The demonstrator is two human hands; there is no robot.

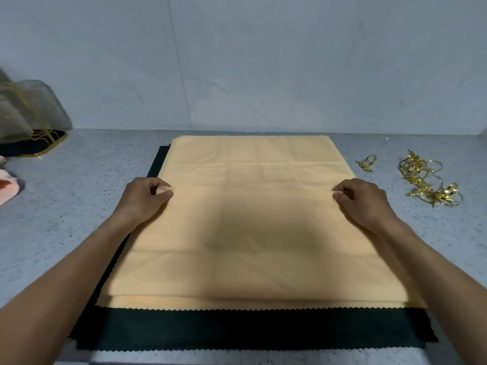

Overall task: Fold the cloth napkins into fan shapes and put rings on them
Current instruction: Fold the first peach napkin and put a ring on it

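A stack of peach cloth napkins [253, 233] lies flat in the middle of the counter, on top of dark green napkins [237, 327] with zigzag edges. My left hand [145, 198] pinches the top peach napkin at its left edge. My right hand [361, 200] pinches the same napkin at its right edge, and a low fold ridge runs between the two hands. Gold napkin rings [427, 180] lie in a loose heap on the counter to the right, with a single gold ring [366, 163] apart from it, nearer the napkins.
The grey speckled counter [66, 206] meets a pale wall at the back. A sheer organza bag [23, 111] sits on a dark gold-trimmed tray [39, 146] at the far left. A pink cloth [8, 188] lies at the left edge.
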